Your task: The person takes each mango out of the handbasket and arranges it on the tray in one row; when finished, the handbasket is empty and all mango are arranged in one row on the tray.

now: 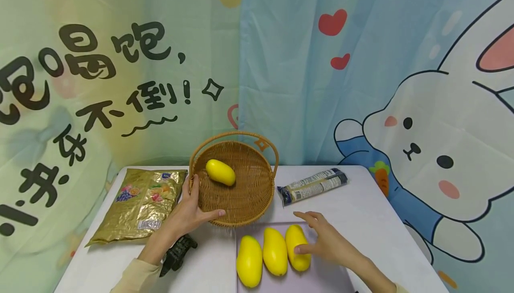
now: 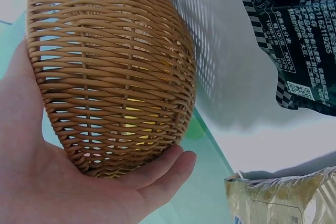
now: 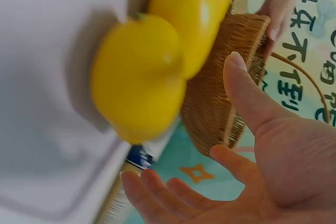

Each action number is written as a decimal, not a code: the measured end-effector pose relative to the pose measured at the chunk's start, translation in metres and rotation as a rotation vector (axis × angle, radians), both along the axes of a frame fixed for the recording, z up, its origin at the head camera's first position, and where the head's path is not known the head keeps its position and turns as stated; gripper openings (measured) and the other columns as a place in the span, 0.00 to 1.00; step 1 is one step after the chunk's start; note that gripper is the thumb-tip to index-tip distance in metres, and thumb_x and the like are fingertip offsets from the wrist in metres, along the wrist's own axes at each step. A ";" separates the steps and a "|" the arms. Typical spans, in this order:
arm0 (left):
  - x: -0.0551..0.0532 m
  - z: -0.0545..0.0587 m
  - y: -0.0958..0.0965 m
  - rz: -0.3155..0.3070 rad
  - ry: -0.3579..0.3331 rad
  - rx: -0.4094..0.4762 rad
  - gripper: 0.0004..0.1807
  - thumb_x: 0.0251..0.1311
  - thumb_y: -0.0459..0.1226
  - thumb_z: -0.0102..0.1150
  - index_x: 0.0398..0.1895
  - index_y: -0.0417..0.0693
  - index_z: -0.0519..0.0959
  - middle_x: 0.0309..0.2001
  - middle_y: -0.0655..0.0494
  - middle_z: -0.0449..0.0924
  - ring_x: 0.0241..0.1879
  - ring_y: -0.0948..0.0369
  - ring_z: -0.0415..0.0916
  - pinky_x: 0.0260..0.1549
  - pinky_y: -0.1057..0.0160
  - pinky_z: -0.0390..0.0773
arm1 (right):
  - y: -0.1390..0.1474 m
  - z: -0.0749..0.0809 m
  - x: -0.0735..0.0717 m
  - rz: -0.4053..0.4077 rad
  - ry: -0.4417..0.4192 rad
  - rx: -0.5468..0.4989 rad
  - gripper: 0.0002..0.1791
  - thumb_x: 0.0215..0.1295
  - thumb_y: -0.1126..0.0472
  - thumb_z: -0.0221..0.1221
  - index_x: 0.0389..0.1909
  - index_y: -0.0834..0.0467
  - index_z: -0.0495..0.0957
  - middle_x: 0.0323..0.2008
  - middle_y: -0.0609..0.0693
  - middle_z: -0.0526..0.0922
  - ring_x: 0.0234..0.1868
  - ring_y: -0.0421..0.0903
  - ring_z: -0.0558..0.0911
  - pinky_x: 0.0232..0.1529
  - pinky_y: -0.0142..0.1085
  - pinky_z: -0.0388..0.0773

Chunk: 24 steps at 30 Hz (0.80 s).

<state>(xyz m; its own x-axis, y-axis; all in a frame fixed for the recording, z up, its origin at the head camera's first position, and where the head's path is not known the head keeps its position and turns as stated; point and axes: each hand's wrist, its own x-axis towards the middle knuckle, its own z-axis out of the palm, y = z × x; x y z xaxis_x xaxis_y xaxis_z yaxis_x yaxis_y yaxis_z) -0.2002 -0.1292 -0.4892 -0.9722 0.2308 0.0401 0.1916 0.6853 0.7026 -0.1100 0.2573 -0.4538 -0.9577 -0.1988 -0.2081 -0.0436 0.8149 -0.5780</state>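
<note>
My left hand [image 1: 192, 212] holds a brown wicker basket [image 1: 246, 199] by its left side, thumb at the rim. The left wrist view shows its fingers curled round the woven wall [image 2: 115, 77]. Inside the tilted basket lies one yellow mango [image 1: 220, 172]. Three more mangoes stand in a row: a left one [image 1: 249, 262], a middle one [image 1: 275, 252] and a right one [image 1: 295, 238]. My right hand [image 1: 327, 241] hovers at the right mango, fingers spread and thumb in front of it. In the right wrist view nothing is between the fingers and thumb.
Under the row of mangoes is a pale purple tray [image 1: 327, 279]. A gold fruit-print bag [image 1: 138, 206] lies left of the basket, with a dark packet [image 1: 176, 255] partly behind my left forearm. A long silver-and-blue packet [image 1: 313, 186] lies at the back right of the white table [image 1: 381, 235].
</note>
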 end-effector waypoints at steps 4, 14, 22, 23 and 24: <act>0.000 0.001 0.000 0.002 -0.004 0.005 0.75 0.46 0.69 0.70 0.83 0.46 0.32 0.81 0.39 0.20 0.67 0.31 0.67 0.58 0.38 0.76 | -0.002 0.020 -0.011 0.055 0.093 0.000 0.49 0.52 0.42 0.75 0.75 0.45 0.64 0.70 0.61 0.65 0.62 0.60 0.76 0.58 0.61 0.76; 0.001 0.001 0.000 0.008 -0.002 0.008 0.75 0.47 0.69 0.70 0.83 0.45 0.33 0.81 0.37 0.21 0.66 0.30 0.68 0.55 0.40 0.78 | -0.025 0.070 -0.049 0.251 0.248 -0.108 0.48 0.56 0.44 0.73 0.77 0.45 0.62 0.73 0.56 0.63 0.66 0.57 0.73 0.56 0.54 0.79; 0.000 0.001 0.000 0.004 -0.005 0.017 0.75 0.47 0.68 0.71 0.83 0.43 0.33 0.80 0.36 0.21 0.67 0.30 0.66 0.58 0.40 0.77 | -0.062 0.083 -0.093 0.337 0.164 -0.209 0.49 0.58 0.48 0.73 0.78 0.40 0.59 0.75 0.54 0.62 0.71 0.55 0.69 0.66 0.55 0.72; 0.000 0.001 0.000 0.004 -0.006 0.018 0.75 0.47 0.68 0.71 0.83 0.44 0.33 0.81 0.37 0.22 0.68 0.30 0.65 0.59 0.40 0.76 | -0.066 0.082 -0.099 0.358 0.160 -0.216 0.48 0.59 0.48 0.73 0.78 0.40 0.59 0.75 0.54 0.62 0.71 0.55 0.69 0.66 0.54 0.72; 0.000 0.001 0.000 0.002 -0.007 0.019 0.75 0.47 0.69 0.70 0.83 0.43 0.32 0.80 0.36 0.22 0.68 0.30 0.65 0.60 0.39 0.75 | -0.071 0.082 -0.105 0.376 0.155 -0.221 0.48 0.59 0.49 0.73 0.78 0.39 0.58 0.75 0.53 0.61 0.72 0.54 0.69 0.67 0.54 0.72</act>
<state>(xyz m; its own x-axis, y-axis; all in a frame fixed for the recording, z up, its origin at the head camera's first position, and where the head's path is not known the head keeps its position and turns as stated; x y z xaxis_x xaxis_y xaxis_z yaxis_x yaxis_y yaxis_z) -0.2004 -0.1292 -0.4880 -0.9730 0.2276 0.0381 0.1853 0.6720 0.7170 -0.2145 0.1867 -0.3719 -0.8272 -0.5616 0.0180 -0.4118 0.5842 -0.6994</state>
